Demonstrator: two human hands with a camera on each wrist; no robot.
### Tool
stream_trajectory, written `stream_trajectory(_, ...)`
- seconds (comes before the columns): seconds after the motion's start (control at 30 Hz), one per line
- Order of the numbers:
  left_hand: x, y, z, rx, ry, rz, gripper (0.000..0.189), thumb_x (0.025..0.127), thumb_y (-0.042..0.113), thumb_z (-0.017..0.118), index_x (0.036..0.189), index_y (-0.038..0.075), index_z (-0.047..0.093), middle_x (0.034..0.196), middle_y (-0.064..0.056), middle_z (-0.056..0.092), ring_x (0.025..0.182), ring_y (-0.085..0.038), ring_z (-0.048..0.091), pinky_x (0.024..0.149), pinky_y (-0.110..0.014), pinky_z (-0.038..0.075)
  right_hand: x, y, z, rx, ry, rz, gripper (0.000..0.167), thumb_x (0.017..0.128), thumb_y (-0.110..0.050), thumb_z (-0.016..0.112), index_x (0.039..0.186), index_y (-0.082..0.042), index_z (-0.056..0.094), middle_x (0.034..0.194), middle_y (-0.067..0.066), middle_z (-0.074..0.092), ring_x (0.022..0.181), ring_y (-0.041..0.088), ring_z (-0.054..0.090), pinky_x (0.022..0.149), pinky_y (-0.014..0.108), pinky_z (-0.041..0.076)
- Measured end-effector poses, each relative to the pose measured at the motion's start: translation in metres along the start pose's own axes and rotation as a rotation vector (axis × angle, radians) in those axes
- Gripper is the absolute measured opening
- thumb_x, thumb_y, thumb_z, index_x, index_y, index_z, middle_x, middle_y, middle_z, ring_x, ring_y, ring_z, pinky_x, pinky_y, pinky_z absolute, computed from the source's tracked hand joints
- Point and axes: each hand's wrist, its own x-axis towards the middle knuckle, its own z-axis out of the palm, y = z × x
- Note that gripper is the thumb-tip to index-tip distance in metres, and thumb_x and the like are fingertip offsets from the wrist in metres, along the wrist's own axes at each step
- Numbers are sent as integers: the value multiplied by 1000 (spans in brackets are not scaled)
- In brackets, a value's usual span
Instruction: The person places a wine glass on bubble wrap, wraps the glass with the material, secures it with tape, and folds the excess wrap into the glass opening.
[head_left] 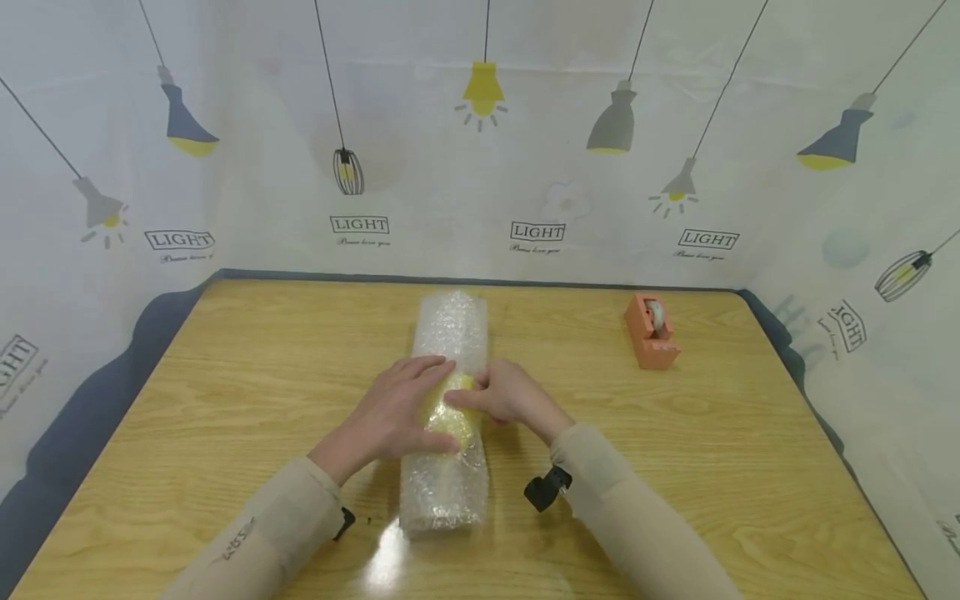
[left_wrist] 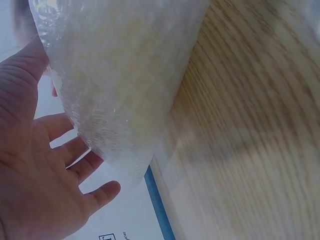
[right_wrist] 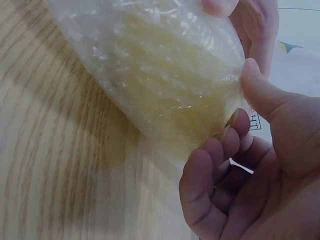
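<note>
A long bundle of clear bubble wrap [head_left: 444,492] lies lengthwise on the wooden table, its far end pointing at the back edge. Something yellow [head_left: 456,427] shows through its middle; the wrap hides its shape. My left hand [head_left: 386,414] rests on the bundle's left side, fingers spread and fairly straight, thumb over the top. From the right, my right hand [head_left: 516,393] pinches the wrap, its thumb on top and fingers curled in at the side. In the right wrist view the curled fingertips [right_wrist: 227,140] press against the film's edge.
An orange tape dispenser [head_left: 651,337] with a roll of tape stands at the back right of the table [head_left: 712,467]. A pale curtain [head_left: 420,108] printed with lamps hangs behind the table and along both sides.
</note>
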Motion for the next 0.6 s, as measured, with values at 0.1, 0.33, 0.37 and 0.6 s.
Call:
stream_trajectory(0.1,1,0,1,1,1,-2,111,73,56,88,160,10,36,164,-11,37,149,-36,35,121,-62,28,2,3,1,5,9,5,58,89,-57,76,56,-18,47,47,-6,41,43,9,35,42,22,26)
stream_trajectory(0.33,0,0,2,7,5,0,112,73,58,88,160,10,36,164,-11,36,149,-37,34,121,-63,28,4,10,2,2,4,-42,57,92,-52,75,56,-17,47,47,-4,44,45,10,38,45,23,27)
stream_trajectory(0.37,-1,0,2,9,7,3,112,73,58,88,160,10,36,164,-12,36,149,-37,34,120,-63,28,5,12,1,10,-3,-55,56,92,-51,74,57,-17,48,48,-4,45,46,10,39,45,23,28)
stream_trajectory(0.6,-2,0,2,6,17,18,111,74,58,87,160,9,35,164,-12,36,149,-37,35,120,-63,29,8,24,-5,92,-83,-166,47,97,-40,72,62,-16,53,55,-2,54,52,11,48,51,23,38)
